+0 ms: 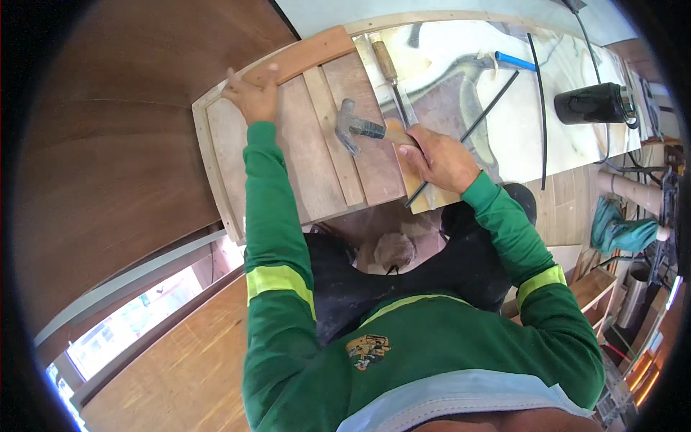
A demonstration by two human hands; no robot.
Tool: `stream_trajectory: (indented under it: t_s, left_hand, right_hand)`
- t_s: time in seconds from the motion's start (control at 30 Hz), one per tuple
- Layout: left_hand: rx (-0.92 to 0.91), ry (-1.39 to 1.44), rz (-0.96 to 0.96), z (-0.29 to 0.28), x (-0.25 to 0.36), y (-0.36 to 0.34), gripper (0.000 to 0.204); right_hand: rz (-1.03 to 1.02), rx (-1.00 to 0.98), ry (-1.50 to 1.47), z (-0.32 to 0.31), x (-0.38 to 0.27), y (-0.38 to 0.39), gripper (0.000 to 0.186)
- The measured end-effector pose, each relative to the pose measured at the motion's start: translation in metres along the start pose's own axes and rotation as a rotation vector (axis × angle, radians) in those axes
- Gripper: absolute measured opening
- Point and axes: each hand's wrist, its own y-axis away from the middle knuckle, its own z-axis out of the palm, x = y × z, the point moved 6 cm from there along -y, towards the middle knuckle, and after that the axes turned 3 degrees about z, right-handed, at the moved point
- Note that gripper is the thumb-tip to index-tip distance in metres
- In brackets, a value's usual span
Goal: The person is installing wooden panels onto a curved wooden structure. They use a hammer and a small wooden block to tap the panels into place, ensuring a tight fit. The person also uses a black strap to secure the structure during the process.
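My right hand (pixel 446 162) is closed around the wooden handle of a claw hammer (pixel 348 126). Dark wrapping covers the handle near the metal head, which is over a pale wooden panel (pixel 288 158). At the panel's far left corner, my left hand (pixel 252 99) rests with fingers spread on the end of a reddish-brown wood strip (pixel 309 56). That strip runs along the panel's far edge. A chisel (pixel 385 59) with a wooden handle lies just beyond my right hand, its blade pointing toward that hand. Part of the hammer handle is hidden by my fingers.
Right of the panel, a marbled sheet (pixel 439 79) covers the worktop. On it are dark thin strips (pixel 538 108), a blue-handled tool (pixel 515 60) and a black bottle (pixel 590 104) lying on its side. A brown wooden wall (pixel 122 122) rises at the left.
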Motion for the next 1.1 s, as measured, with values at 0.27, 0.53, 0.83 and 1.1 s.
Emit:
stream_trajectory:
  t_s: [0.27, 0.53, 0.83, 1.1]
  left_hand:
    - [-0.072, 0.160, 0.219, -0.010, 0.013, 0.011, 0.080]
    - [-0.157, 0.004, 0.327, -0.004, 0.007, 0.005, 0.077]
    - [-0.128, -0.083, 0.365, 0.011, 0.008, 0.007, 0.081]
    - [-0.115, -0.024, 0.317, 0.010, 0.005, 0.005, 0.086]
  right_hand:
    - [-0.005, 0.012, -0.001, 0.002, -0.003, -0.003, 0.042]
    - [-0.136, 0.025, 0.192, -0.010, -0.004, -0.019, 0.040]
    - [-0.336, -0.207, 0.644, -0.022, -0.017, -0.113, 0.046]
    - [-0.467, -0.339, 0.795, -0.017, -0.019, -0.147, 0.045]
